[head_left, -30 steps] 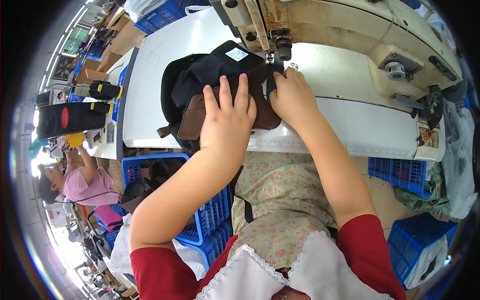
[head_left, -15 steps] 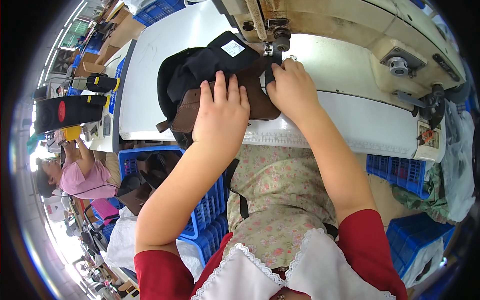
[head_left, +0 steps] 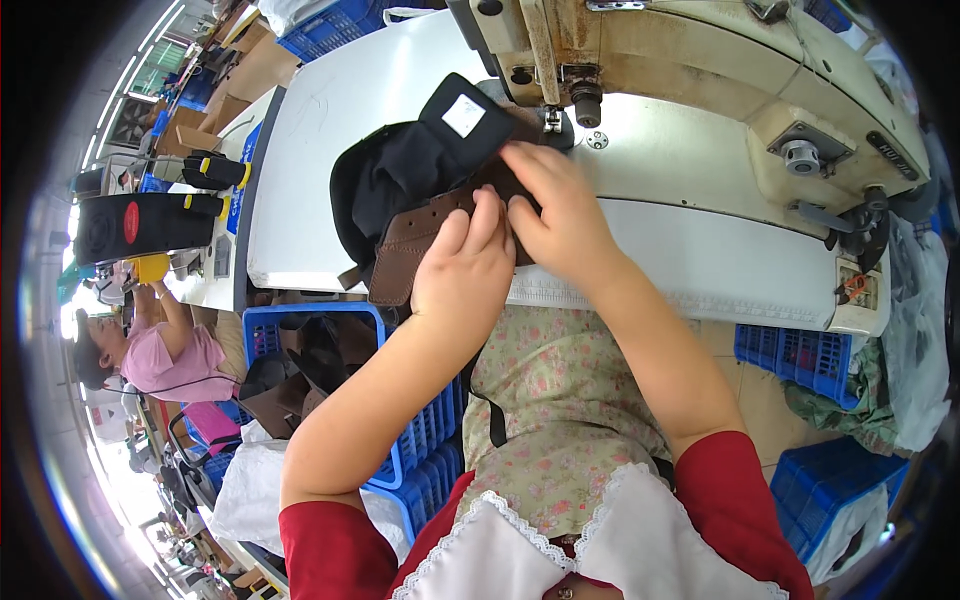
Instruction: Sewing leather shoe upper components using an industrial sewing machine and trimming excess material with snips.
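A soft stitched piece of black fabric point(head_left: 385, 175) and brown leather-like material point(head_left: 405, 250) lies on the sewing machine bed, its whole shape partly covered. It carries a white label point(head_left: 463, 116) and a brown band with small holes. My left hand point(head_left: 465, 265) rests on the brown band, fingers stretched forward, its thumb hidden. Beside it, my right hand point(head_left: 560, 215) touches the piece's right part with thumb and forefinger apart; its other fingers are mostly out of sight. The piece's far corner reaches the presser foot point(head_left: 553, 120).
The machine's body point(head_left: 690, 60) overhangs the white table point(head_left: 720, 250). A blue crate point(head_left: 385, 440) of dark and brown pieces stands below left; another blue crate point(head_left: 790, 360) is under the table at right. At far left, a person in pink point(head_left: 170, 355) works at another machine.
My right hand has moved left and nearer, off the black edge by the presser foot, toward my left hand. The left fingers have drawn closer together. The piece has shifted and turned slightly.
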### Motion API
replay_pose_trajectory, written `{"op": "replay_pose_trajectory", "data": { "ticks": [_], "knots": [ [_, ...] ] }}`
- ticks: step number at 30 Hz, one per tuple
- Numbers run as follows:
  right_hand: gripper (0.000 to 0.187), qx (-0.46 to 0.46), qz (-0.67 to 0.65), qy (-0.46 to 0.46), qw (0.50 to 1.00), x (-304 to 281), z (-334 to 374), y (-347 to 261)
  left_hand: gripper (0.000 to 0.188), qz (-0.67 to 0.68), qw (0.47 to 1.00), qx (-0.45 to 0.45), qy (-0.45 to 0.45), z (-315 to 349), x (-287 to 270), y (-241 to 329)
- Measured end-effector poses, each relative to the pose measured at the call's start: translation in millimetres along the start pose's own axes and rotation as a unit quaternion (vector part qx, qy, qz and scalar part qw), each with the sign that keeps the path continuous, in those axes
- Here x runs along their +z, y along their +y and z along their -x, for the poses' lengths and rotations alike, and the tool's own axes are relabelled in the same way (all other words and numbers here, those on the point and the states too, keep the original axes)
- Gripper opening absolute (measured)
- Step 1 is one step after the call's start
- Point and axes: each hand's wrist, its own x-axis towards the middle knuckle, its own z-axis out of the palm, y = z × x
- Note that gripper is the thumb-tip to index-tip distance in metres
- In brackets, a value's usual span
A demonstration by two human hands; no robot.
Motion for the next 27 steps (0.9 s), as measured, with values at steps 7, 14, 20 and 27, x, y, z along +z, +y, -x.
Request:
{"op": "replay_pose_trajectory", "data": {
  "ticks": [7,14,20,27],
  "knots": [
    [0.039,0.042,-0.354,-0.143,0.923,2,-15,-9,0.052,0.034,0.994,0.024,-0.106,1,-1,-1],
    [0.029,-0.023,-0.222,-0.174,0.959,18,-28,-18,0.064,-0.046,0.989,0.007,-0.141,6,9,1],
    [0.024,0.079,-0.122,-0.068,0.987,-9,-7,9,0.042,0.101,0.994,-0.033,-0.026,0,7,-7],
    [0.024,0.022,0.238,-0.152,0.959,-38,15,37,0.045,0.084,0.995,-0.027,-0.041,-12,10,-8]
  ]
}}
